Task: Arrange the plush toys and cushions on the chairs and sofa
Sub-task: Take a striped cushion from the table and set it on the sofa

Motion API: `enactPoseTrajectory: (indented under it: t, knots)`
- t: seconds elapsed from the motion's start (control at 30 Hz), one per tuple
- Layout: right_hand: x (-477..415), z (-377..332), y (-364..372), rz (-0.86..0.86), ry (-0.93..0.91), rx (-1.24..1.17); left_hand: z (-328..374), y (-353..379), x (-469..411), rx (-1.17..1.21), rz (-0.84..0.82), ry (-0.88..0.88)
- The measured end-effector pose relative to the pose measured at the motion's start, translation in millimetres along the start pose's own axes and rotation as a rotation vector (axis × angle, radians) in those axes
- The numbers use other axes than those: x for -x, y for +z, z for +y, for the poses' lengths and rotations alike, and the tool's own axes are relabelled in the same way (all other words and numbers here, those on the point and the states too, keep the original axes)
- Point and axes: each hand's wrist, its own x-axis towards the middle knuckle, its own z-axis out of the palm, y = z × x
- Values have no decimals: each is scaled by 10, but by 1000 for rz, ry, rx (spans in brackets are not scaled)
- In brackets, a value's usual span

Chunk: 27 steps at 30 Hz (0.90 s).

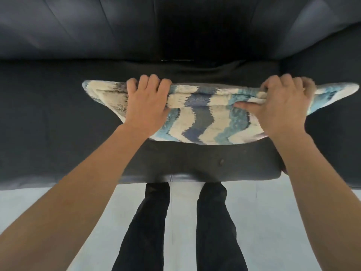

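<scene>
Nearest you: legs [213, 222] on pale floor [273, 222], close against the sofa [48, 118] front edge.

Below both grips is the cushion [199, 122], wavy blue-and-cream stripes. Its long axis runs hand to hand, parallel to the sofa front. Its lower edge looks to meet the seat; contact not certain.

Left hand [145, 102]: fingers curled over the top edge, gripping near the left corner. Right hand [283, 106]: fingers over the top, thumb pinching fabric on your side, near the right corner. Both hands reach equally far out; neither leads.

Beyond the grips: backrest [78, 26], apart from the cushion.

Judgement: you would push straight away from yourself, both hands together, to lean it there.
</scene>
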Motion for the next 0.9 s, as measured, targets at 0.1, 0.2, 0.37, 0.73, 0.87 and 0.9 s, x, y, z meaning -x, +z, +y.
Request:
enactPoseTrajectory:
  t: [0.1, 0.2, 0.37, 0.73, 0.87, 0.9]
  knots:
    - [-232, -74, -118, 75, 11, -62, -125, -170, -217, 6, 85, -39]
    - [-573, -221, -77, 213, -64, -127, -377, -230, -520, 32, 128, -106]
    - [-1344, -250, 134, 125, -184, -35, -810, -174, -1143, 100, 20, -153]
    - [-1347, 3, -255, -100, -297, -11, -679, -232, -1071, 101, 47, -57]
    - [-1573, 28, -443, 5, -275, -135, -795, -396, -1308, 12, 210, -56]
    - [-1649, 12, -368, 74, -272, -169, -832, -373, -1375, -1, 242, -67]
